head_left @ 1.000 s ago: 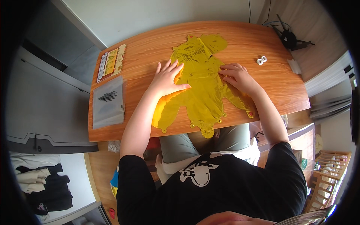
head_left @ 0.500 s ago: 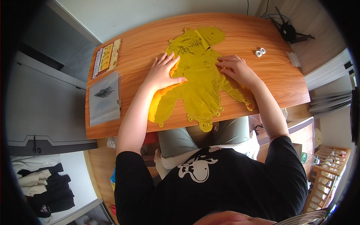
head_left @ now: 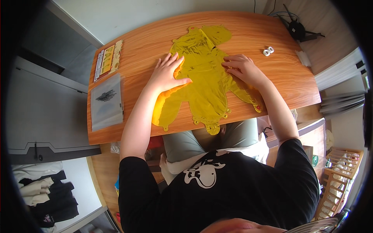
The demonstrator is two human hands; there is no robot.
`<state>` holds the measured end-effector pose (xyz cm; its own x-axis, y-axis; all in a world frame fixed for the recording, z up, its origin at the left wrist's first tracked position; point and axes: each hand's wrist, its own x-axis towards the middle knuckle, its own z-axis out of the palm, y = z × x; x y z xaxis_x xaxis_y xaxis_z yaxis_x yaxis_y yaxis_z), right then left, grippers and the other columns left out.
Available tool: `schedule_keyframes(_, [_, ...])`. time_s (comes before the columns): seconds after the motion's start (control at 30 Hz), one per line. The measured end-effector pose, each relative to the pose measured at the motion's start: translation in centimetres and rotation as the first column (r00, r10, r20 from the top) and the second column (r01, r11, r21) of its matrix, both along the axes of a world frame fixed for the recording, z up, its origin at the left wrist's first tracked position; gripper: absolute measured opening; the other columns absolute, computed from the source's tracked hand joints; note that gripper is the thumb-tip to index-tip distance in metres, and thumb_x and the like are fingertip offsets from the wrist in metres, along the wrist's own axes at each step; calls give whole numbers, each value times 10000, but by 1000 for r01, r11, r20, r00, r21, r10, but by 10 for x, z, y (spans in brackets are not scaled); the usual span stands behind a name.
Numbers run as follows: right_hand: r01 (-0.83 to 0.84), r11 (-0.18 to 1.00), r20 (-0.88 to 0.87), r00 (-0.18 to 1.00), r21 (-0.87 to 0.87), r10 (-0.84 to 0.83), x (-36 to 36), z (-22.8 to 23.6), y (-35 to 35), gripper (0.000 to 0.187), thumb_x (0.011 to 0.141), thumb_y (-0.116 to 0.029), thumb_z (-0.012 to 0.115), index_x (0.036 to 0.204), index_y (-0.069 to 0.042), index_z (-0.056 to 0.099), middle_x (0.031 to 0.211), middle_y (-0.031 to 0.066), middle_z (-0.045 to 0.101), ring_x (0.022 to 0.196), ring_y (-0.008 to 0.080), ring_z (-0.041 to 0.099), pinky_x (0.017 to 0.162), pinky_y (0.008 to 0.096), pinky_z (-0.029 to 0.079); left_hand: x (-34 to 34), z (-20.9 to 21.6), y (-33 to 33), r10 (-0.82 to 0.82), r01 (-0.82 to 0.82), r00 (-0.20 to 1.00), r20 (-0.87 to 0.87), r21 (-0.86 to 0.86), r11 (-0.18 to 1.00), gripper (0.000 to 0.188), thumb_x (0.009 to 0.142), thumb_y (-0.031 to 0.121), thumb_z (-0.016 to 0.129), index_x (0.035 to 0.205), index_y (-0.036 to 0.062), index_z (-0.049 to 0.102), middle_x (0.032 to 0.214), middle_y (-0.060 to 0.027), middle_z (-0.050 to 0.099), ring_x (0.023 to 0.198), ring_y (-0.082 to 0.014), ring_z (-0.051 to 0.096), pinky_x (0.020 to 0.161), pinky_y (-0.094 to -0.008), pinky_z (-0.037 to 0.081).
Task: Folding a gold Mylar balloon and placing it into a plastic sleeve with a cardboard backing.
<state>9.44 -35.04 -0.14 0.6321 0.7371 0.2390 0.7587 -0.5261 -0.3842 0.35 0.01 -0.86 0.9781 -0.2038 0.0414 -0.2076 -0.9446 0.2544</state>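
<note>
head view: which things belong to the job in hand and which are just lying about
Job in hand:
yellow foil sheet
left hand, spread on its left side
right hand, fingers at its right edge

Apparently just lying about:
two small white rolls
translucent sleeve
colourful card
black device

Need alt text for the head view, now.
A spread left hand rests at the left edge of a flat yellow foil shape on a wooden table; the right hand touches its right edge. A printed card and a translucent sleeve lie at left, two small white rolls at right.
</note>
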Motion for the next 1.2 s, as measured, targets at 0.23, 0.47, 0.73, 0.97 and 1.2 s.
schedule_keyframes(0.23, [6, 1000, -11, 1000, -6, -6, -2, 2, 1, 325, 966, -183, 694, 1282, -118, 733, 1422, 102, 634, 1338, 307, 534, 1140, 469, 371, -1, 0, 0, 5, -5, 1000, 1, 16, 1000, 1046, 807, 712, 727, 1624, 182, 344, 1705, -116, 264, 1596, -310, 162, 1292, -530, 91])
schedule_keyframes(0.47, [13, 1000, 30, 999, -17, -13, -1, 4, 2, 325, 961, -177, 696, 1276, -108, 734, 1423, 121, 630, 1321, 315, 555, 1131, 462, 398, 2, -2, 1, -3, 2, 1000, 16, 26, 1000, 1051, 812, 739, 700, 1625, 178, 341, 1704, -118, 265, 1597, -312, 159, 1288, -542, 99])
schedule_keyframes(0.73, [53, 997, -92, 995, 49, -48, -13, 19, 3, 435, 953, -158, 703, 1379, -87, 648, 1417, 180, 614, 1253, 339, 610, 1074, 427, 471, 0, -4, 1, -3, 2, 1000, 21, 23, 1000, 1051, 813, 756, 684, 1620, 170, 352, 1711, -112, 249, 1599, -311, 147, 1290, -545, 90])
schedule_keyframes(0.97, [391, 914, -410, 855, 107, -318, 58, 40, 27, 490, 1007, -303, 666, 1417, -45, 594, 1298, 167, 676, 1197, 308, 649, 1006, 423, 507, -5, -7, 10, 10, -11, 1000, 4, 17, 1000, 1110, 791, 829, 639, 1614, 139, 359, 1705, -131, 257, 1598, -307, 150, 1288, -550, 93])
schedule_keyframes(1.2, [627, 763, -75, 763, -155, -642, 168, 14, 82, 940, 779, -504, 847, 1473, 13, 480, 1252, 227, 664, 1178, 327, 650, 1010, 420, 518, 1, -2, 0, 0, -1, 999, 37, 14, 1000, 1093, 779, 817, 660, 1602, 150, 389, 1695, -129, 287, 1595, -315, 166, 1284, -548, 117])
